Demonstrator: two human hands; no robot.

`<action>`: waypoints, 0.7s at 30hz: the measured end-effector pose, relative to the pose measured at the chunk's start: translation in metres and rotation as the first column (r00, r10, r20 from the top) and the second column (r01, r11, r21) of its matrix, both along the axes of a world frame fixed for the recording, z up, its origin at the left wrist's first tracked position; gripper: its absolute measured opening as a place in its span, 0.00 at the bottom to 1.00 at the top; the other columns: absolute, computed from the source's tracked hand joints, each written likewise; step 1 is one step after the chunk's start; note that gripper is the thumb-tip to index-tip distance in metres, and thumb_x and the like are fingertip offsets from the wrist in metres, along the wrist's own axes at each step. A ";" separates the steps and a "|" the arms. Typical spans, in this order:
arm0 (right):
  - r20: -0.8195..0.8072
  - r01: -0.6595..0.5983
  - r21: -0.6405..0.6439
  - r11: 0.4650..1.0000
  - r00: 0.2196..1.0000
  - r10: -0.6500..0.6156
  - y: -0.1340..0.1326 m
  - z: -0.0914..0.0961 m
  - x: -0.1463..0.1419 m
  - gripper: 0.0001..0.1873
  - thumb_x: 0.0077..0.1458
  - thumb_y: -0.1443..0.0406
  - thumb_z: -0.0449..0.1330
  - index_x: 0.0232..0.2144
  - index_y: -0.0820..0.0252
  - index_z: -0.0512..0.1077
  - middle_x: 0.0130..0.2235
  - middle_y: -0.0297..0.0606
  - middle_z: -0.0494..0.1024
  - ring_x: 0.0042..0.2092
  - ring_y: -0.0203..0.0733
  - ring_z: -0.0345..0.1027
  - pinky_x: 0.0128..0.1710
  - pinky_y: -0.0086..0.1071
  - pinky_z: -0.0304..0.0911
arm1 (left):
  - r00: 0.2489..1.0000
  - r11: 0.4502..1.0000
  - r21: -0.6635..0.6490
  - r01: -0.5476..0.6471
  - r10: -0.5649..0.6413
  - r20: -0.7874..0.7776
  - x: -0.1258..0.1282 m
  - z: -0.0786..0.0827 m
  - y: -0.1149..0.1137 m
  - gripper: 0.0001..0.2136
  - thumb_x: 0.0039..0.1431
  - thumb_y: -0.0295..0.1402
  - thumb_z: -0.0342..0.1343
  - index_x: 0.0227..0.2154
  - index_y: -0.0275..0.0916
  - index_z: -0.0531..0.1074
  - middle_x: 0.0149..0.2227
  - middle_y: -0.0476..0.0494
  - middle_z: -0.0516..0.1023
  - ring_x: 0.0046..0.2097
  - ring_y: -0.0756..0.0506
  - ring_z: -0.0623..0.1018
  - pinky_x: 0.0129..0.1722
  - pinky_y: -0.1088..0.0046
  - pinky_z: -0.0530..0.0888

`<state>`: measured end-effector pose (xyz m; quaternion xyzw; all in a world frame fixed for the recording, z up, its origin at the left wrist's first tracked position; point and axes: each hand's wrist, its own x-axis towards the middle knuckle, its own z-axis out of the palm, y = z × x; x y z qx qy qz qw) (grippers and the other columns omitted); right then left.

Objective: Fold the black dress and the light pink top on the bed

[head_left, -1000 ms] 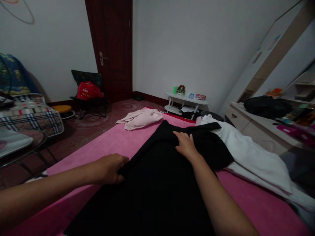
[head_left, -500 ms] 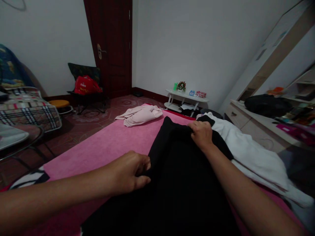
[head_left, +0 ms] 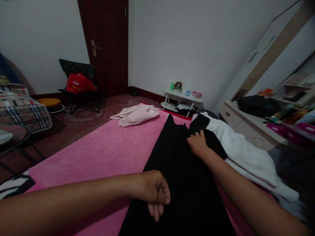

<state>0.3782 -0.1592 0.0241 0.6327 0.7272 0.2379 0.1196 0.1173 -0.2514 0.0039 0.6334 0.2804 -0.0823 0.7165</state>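
**Black garment drawn narrower on the pink bed**

Since the earlier frame the left hand (head_left: 154, 193) has slid rightward and nearer, carrying the near edge of the black garment (head_left: 179, 183) with it, so the cloth now lies as a slimmer strip. Its grip is curled shut on that edge. The right hand (head_left: 197, 144) has come back down, fingers pressed flat on the far part of the garment; whether it pinches any cloth cannot be told. The garment's lower end is cut off by the frame. It lies on the pink bed (head_left: 98, 154), touching the white garment (head_left: 241, 150) at right. A pale pink garment (head_left: 135, 114) lies at the far corner. Beyond stand a dark door (head_left: 108, 46) and a small white table (head_left: 182, 98), its items too small to read.
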 end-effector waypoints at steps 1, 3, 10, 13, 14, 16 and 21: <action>-0.009 0.044 -0.026 0.999 0.999 -0.044 0.001 0.001 -0.007 0.07 0.44 0.71 0.62 0.27 0.57 0.78 0.34 0.46 0.78 0.42 0.53 0.67 0.52 0.56 0.44 | 0.999 0.999 -0.016 0.043 -0.043 0.029 0.002 -0.001 0.005 0.03 0.57 0.26 0.49 0.30 0.36 0.67 0.24 0.49 0.73 0.21 0.52 0.74 0.27 0.73 0.73; -0.061 0.063 -0.030 0.998 0.996 -0.064 0.004 0.007 -0.024 0.07 0.40 0.70 0.65 0.27 0.58 0.78 0.35 0.48 0.78 0.44 0.58 0.67 0.54 0.60 0.41 | 0.991 0.980 0.191 0.058 -0.080 0.109 0.004 -0.001 0.019 0.07 0.59 0.26 0.46 0.32 0.36 0.70 0.27 0.46 0.74 0.25 0.50 0.76 0.30 0.72 0.74; -0.473 -0.093 0.103 0.990 0.871 0.131 0.027 -0.005 -0.080 0.17 0.58 0.68 0.50 0.46 0.64 0.74 0.49 0.50 0.74 0.49 0.49 0.69 0.54 0.41 0.54 | 0.932 0.173 0.916 -0.363 0.057 0.358 0.018 -0.023 0.080 0.18 0.60 0.26 0.45 0.53 0.35 0.66 0.57 0.35 0.66 0.58 0.42 0.67 0.58 0.63 0.65; -0.546 -0.017 -0.024 1.000 0.838 0.001 0.048 -0.035 -0.078 0.27 0.63 0.59 0.45 0.61 0.63 0.58 0.64 0.47 0.58 0.63 0.49 0.51 0.60 0.44 0.46 | 0.957 0.063 0.969 -0.237 0.187 0.222 0.024 -0.041 0.092 0.26 0.59 0.31 0.48 0.60 0.27 0.56 0.64 0.27 0.54 0.65 0.37 0.56 0.63 0.58 0.58; -0.553 0.005 -0.085 0.996 0.831 -0.052 0.056 -0.043 -0.076 0.30 0.64 0.55 0.43 0.64 0.62 0.54 0.66 0.46 0.52 0.66 0.49 0.43 0.62 0.47 0.42 | 0.960 0.048 0.981 -0.188 0.220 0.174 0.026 -0.046 0.094 0.28 0.60 0.33 0.47 0.61 0.25 0.54 0.65 0.25 0.52 0.66 0.36 0.54 0.63 0.57 0.56; -0.554 0.024 -0.183 0.983 0.824 -0.123 0.071 -0.053 -0.070 0.34 0.63 0.49 0.41 0.65 0.59 0.49 0.68 0.42 0.45 0.68 0.49 0.34 0.63 0.52 0.37 | 0.964 0.029 0.993 -0.112 0.244 0.102 0.028 -0.052 0.094 0.27 0.62 0.35 0.44 0.61 0.24 0.54 0.65 0.26 0.51 0.67 0.36 0.52 0.64 0.57 0.54; -0.561 0.058 -0.117 0.991 0.820 -0.114 0.097 -0.041 -0.056 0.26 0.65 0.55 0.40 0.58 0.56 0.64 0.61 0.43 0.64 0.62 0.46 0.55 0.57 0.40 0.52 | 0.969 -0.004 0.999 -0.042 0.242 0.042 0.027 -0.053 0.092 0.26 0.63 0.36 0.42 0.62 0.30 0.57 0.66 0.30 0.52 0.67 0.36 0.50 0.64 0.56 0.53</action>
